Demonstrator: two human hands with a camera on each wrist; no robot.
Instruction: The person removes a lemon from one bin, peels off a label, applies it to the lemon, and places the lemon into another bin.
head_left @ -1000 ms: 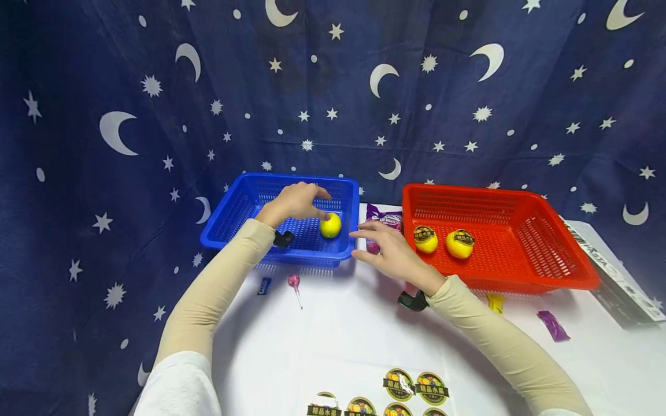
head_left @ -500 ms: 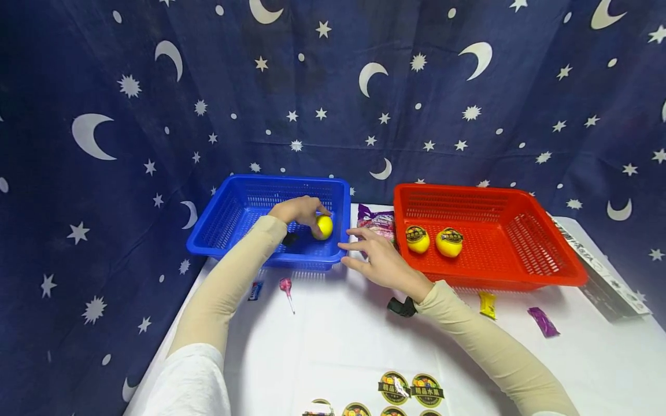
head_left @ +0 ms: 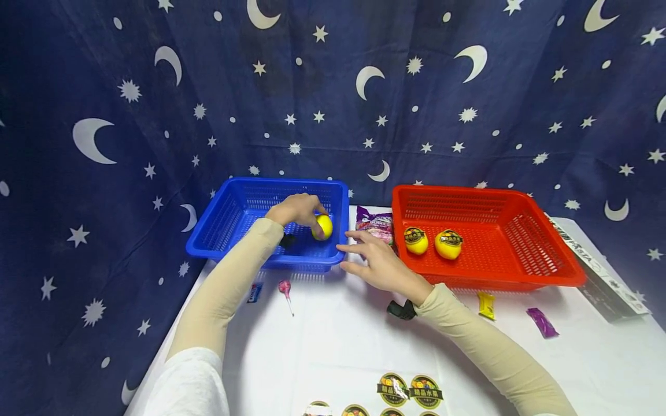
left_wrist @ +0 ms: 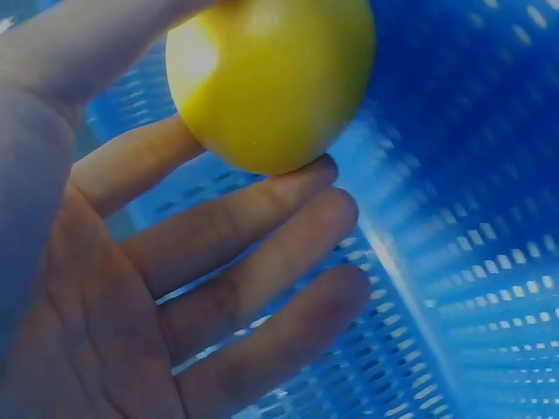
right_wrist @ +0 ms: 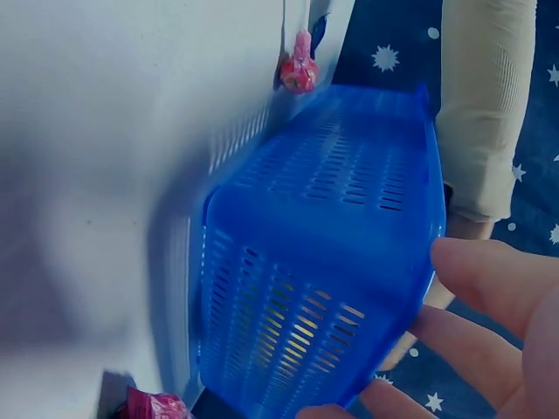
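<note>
Blue basket [head_left: 234,214] sat far left w/ the left hand [head_left: 296,209] inside, fingers curled round a yellow ball [head_left: 324,226]. Right hand [head_left: 377,263] hovered flat, fingers spread, near its right rim. Step looked like pickup; next prob. needs a clean lift over the wall.

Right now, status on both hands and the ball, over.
Left hand grips yellow ball inside blue basket. Right hand open, beside the basket's right wall. Nothing blocking the ball.
</note>
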